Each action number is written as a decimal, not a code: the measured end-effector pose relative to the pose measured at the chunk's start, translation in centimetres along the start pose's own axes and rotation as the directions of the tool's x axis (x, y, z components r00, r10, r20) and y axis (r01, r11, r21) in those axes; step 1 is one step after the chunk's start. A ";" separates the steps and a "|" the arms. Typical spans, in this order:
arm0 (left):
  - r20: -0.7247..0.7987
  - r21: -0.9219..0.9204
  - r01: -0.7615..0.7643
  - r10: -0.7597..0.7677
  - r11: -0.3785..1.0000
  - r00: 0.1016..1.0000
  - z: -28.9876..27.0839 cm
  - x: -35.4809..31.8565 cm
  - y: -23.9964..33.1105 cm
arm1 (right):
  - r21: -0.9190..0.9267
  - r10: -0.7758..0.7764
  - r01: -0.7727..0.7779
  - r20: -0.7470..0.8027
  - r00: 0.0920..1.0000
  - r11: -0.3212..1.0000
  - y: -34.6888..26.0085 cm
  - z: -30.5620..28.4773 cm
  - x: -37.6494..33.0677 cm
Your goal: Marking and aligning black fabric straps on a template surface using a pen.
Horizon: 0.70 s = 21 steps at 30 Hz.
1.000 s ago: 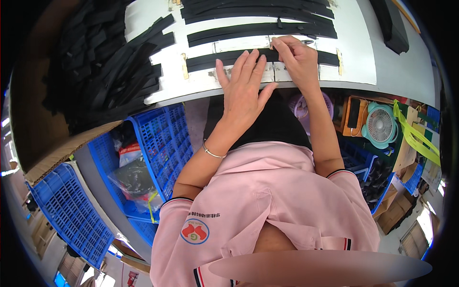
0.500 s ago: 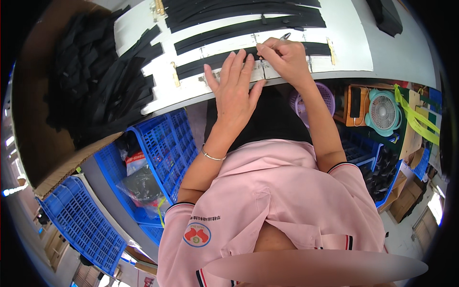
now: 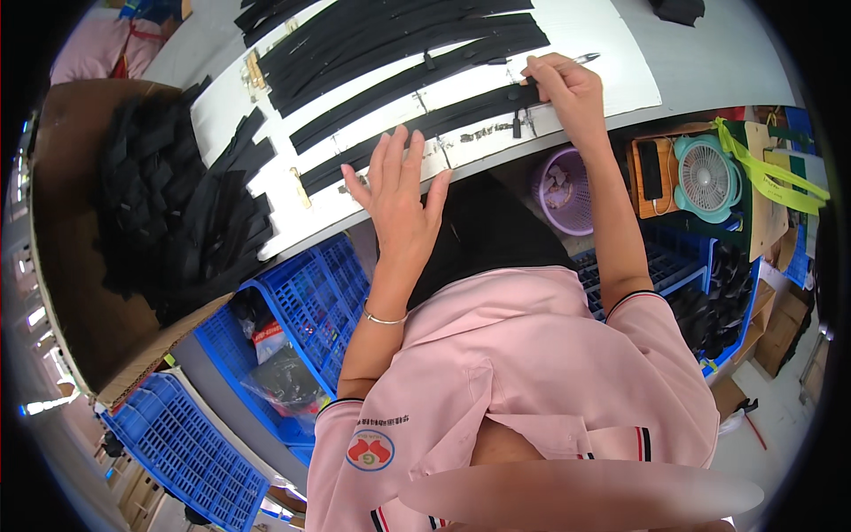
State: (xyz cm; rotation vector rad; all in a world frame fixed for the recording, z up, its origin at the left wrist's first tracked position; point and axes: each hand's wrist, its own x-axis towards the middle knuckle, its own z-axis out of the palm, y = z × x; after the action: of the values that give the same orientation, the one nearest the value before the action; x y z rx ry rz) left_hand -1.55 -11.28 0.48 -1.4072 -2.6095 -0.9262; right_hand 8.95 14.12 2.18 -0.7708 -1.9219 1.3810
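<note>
A long black fabric strip (image 3: 470,113) lies along the near edge of a white marked board (image 3: 620,75). My left hand (image 3: 401,199) rests with spread fingers on its left part, nothing gripped. At the strip's right end is my right hand (image 3: 572,96), its thumb and fingertips pinched together against the fabric. A pen (image 3: 587,58) sticks out from that hand, its other end hidden. A small black tab (image 3: 517,124) hangs below the strip beside the right fingertips. More black strips (image 3: 399,44) lie in rows farther back.
A cardboard box (image 3: 62,222) at the left holds a heap of black strips (image 3: 160,195). Below the table edge stand blue crates (image 3: 310,293) and a purple basket (image 3: 567,191). A teal fan (image 3: 706,173) and a phone (image 3: 651,168) sit at the right.
My right hand has slid rightward along the strip to its end, the pen still in it. My left hand sits slightly farther left on the strip. The view has shifted.
</note>
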 end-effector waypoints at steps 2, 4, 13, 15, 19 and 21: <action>-0.010 -0.014 0.006 -0.006 1.000 1.000 0.3 0.4 0.5 | -0.007 0.034 -0.033 0.040 0.999 0.999 1.1 0.2 -0.1; -0.065 -0.092 0.005 -0.011 0.996 0.998 0.8 1.2 1.4 | -0.016 0.050 -0.049 0.045 0.998 0.999 1.5 0.0 -0.2; -0.149 -0.285 -0.167 0.128 0.944 0.980 6.5 7.9 5.5 | -0.034 0.036 -0.033 0.082 0.996 0.999 1.7 0.3 0.0; -0.141 -0.278 -0.162 0.127 0.947 0.982 7.0 8.2 5.7 | -0.062 0.031 -0.026 0.093 0.995 0.998 1.8 0.2 0.1; -0.147 -0.263 -0.139 0.103 0.955 0.984 7.0 8.3 5.9 | -0.140 -0.091 0.099 0.063 0.994 0.985 2.5 0.5 0.1; -0.133 -0.254 -0.119 0.088 0.960 0.987 7.1 8.3 6.0 | -0.171 -0.115 0.124 0.061 0.992 0.977 2.6 0.4 0.1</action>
State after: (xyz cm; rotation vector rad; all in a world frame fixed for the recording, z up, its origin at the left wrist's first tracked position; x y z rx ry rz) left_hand -0.15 1.06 0.06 -1.4731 -2.3699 -1.3352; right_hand 8.79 14.68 -0.43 -0.6949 -2.1143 1.1817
